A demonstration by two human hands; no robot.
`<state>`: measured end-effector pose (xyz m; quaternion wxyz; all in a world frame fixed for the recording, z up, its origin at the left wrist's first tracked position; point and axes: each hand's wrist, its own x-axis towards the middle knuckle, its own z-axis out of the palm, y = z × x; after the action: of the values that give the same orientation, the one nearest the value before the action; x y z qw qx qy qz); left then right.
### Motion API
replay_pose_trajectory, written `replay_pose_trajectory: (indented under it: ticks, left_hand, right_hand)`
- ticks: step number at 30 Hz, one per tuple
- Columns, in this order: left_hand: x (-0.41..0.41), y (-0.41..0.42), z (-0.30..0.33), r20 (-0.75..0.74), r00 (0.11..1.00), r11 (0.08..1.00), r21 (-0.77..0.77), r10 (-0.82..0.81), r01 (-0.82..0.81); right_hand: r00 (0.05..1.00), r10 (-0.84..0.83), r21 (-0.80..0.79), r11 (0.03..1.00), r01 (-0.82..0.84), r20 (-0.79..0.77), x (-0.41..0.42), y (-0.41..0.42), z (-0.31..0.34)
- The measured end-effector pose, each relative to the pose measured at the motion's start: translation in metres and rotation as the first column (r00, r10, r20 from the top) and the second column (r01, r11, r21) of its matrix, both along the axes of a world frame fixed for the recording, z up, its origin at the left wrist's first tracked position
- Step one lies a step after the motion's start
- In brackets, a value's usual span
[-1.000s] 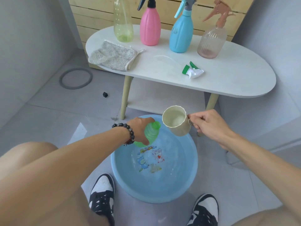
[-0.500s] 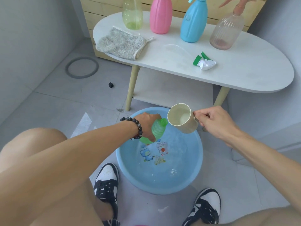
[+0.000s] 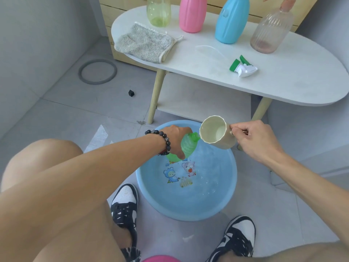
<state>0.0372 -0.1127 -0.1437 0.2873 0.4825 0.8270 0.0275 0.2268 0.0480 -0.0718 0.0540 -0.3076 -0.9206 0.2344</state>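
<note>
Cup (image 3: 215, 132) lip by green bottle (image 3: 188, 146) mouth, same as b4

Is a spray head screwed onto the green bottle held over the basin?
No, the green bottle has a bare neck beside the cup, and a spray head lies on the table.

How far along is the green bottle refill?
Done: the spray head is off, lying on the table. In hand: left hand holds the green bottle over the basin, right hand tips the cup at its neck. Left, likely: finish filling, refit the head.
</note>
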Motion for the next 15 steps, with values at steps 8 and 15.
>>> replay_pose_trajectory:
  ticks: [8, 15]
  left_hand:
    - [0.002, 0.001, -0.002, 0.005, 1.000, 1.000, -0.010, -0.008, 0.008]
    - [0.003, -0.005, -0.008, 0.009, 1.000, 0.999, -0.048, -0.011, 0.012]
  right_hand:
    - [0.999, 0.031, 0.051, 0.998, -0.030, -0.014, 0.003, -0.007, 0.006]
    - [0.998, 0.053, 0.108, 0.993, -0.050, -0.021, 0.004, -0.010, 0.008]
